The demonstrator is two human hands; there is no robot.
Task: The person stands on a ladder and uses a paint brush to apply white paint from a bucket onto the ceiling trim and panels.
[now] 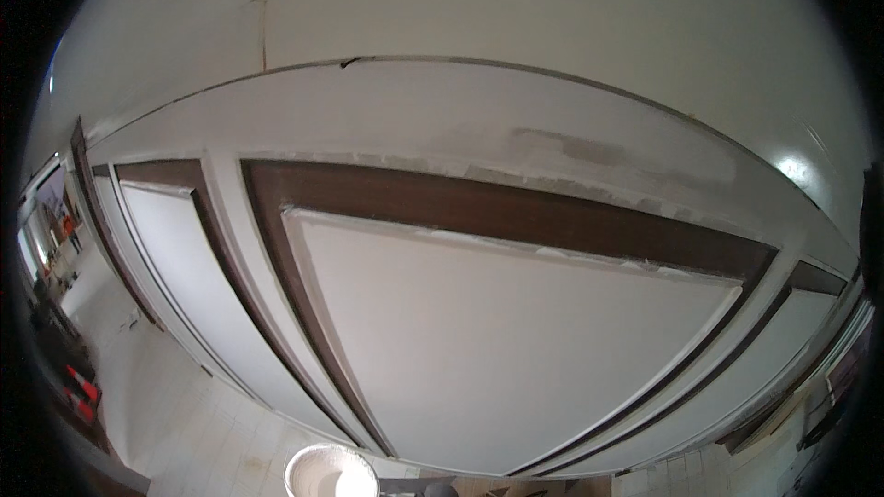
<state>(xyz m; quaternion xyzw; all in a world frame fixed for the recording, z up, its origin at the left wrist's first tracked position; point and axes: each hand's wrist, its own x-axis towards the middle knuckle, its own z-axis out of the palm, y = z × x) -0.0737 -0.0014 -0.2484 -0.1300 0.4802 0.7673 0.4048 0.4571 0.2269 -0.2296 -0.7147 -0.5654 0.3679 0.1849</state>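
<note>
Neither of my hands shows in the head view. Ahead stands a wall with a large white panel [516,340], bordered by a dark brown recessed band [497,212]. A pale horizontal board [396,115] runs above it, with a greyish smeared patch [575,145] toward the right. Whitish smears mark the upper edge of the brown band. At the lower edge sits a round white bucket-like container [299,474], partly cut off; a bright glare hides some of its inside.
A narrower white panel [175,230] stands to the left, another [783,336] to the right. Orange-and-white traffic cones [81,387] are at far left, on the pale floor's edge. Boards [778,423] lie at lower right. Dark items at the bottom edge are too cropped to tell.
</note>
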